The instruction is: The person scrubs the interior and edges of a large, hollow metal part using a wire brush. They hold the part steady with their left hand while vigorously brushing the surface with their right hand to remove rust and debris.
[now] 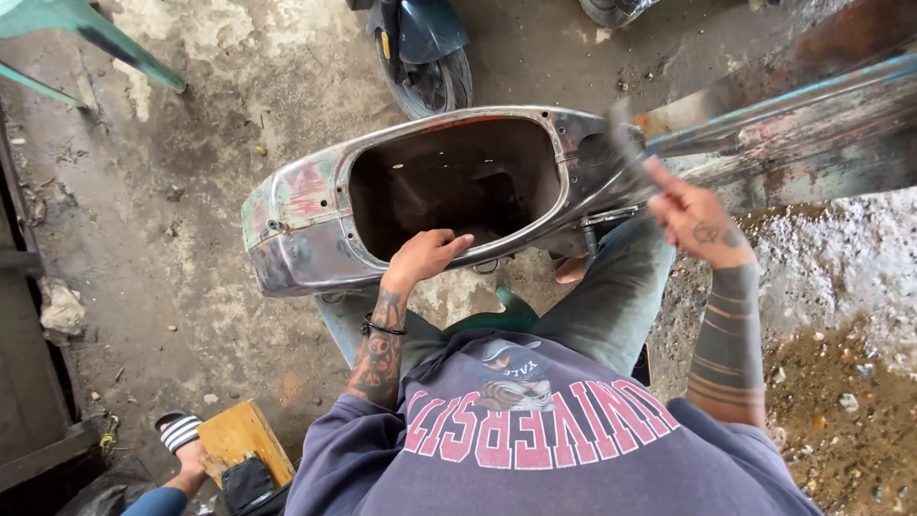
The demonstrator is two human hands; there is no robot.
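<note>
A bare-metal scooter body shell (296, 225), with patches of old paint, lies across my knees with its large seat opening facing up. My left hand (427, 253) grips the near rim of that opening, fingers curled over the edge. My right hand (695, 212) is raised at the shell's right end, closed around a grey tool (623, 141). The tool is blurred by motion, so I cannot tell what kind it is. Its head is over the metal near the front of the opening.
The front wheel of a dark parked scooter (430, 67) stands beyond the shell. Another person's sandalled foot (181, 435) and a wooden block (244, 440) are at lower left. A green metal frame (95, 38) is at top left. The concrete floor is dirty, with gravel on the right.
</note>
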